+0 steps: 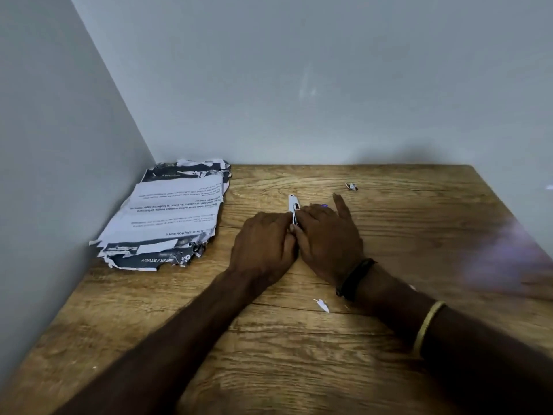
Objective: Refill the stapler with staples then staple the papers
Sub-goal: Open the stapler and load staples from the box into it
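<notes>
A small white stapler lies on the wooden table near its middle, its far end sticking out beyond my fingers. My left hand and my right hand meet over its near end, both closed around it; the right index finger points away. Most of the stapler is hidden under the hands, and no staples show. A stack of torn, crumpled printed papers lies at the back left, in the corner by the walls.
Small paper scraps lie on the table: one at the back right, one near my right wrist. Grey walls close off the left and far sides. A blurred pale shape sits at the right edge.
</notes>
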